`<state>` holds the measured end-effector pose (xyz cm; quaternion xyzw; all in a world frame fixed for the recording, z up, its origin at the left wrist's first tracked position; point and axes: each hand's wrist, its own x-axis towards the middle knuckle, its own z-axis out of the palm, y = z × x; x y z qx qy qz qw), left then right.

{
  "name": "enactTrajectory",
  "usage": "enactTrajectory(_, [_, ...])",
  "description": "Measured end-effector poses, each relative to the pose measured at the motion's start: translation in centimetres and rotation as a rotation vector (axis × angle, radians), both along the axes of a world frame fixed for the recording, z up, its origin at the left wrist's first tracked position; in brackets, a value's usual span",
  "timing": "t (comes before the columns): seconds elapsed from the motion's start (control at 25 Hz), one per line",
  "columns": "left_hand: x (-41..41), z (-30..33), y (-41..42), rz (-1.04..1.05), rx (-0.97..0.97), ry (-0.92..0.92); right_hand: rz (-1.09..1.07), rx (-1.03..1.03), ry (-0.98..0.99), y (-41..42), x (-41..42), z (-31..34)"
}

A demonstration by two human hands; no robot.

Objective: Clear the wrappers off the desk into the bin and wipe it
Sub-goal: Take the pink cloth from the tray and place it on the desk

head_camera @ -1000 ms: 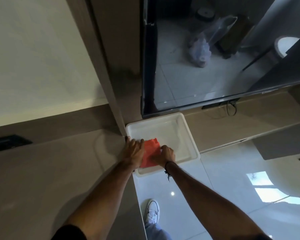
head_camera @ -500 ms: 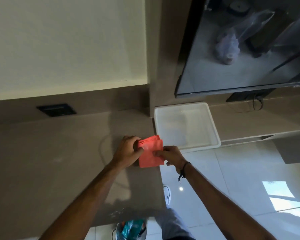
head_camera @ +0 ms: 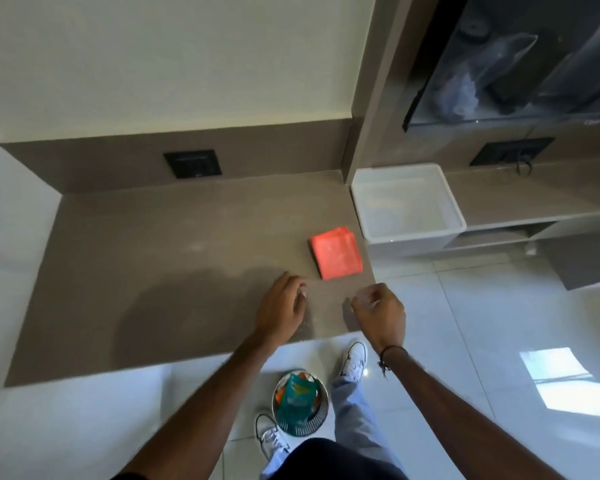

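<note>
A folded orange-red cloth (head_camera: 336, 252) lies flat on the brown desk (head_camera: 153, 271), near its right edge. My left hand (head_camera: 283, 306) hovers low over the desk just in front of the cloth, fingers loosely curled, holding nothing. My right hand (head_camera: 378, 311) hangs at the desk's right front corner, fingers curled inward and empty, apart from the cloth. On the floor under the desk's front edge stands a small round bin (head_camera: 300, 407) with teal and orange wrappers (head_camera: 297, 396) inside.
A white plastic tub (head_camera: 409, 230) sits on a lower shelf right of the desk. A black socket plate (head_camera: 192, 163) is set in the back panel. A dark screen (head_camera: 516, 64) hangs upper right. My white shoes (head_camera: 354, 362) stand beside the bin.
Both hands carried the cloth out of the white tub, set it on the desk and let go. They have drawn back toward me, and the view has tilted down.
</note>
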<state>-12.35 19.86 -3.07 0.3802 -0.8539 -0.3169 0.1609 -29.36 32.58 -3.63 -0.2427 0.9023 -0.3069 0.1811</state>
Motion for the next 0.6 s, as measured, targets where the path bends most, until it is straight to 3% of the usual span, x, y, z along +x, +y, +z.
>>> enactTrajectory(0.16, [5.8, -3.5, 6.2, -0.094, 0.074, -0.021, 0.136, 0.088, -0.015, 5.1, 6.8, -3.3])
enactTrajectory(0.28, [9.0, -9.2, 10.1, -0.065, 0.207, -0.112, 0.190, 0.243, -0.176, 7.5, 9.6, -8.4])
enactTrajectory(0.4, [11.1, -17.7, 12.6, 0.136, 0.469, -0.158, 0.156, 0.416, -0.367, 9.4, 10.6, -16.4])
enactTrajectory(0.6, [13.2, -34.0, 16.0, 0.533, 0.788, -0.377, 0.094, 0.623, -0.451, 12.3, 10.4, -32.4])
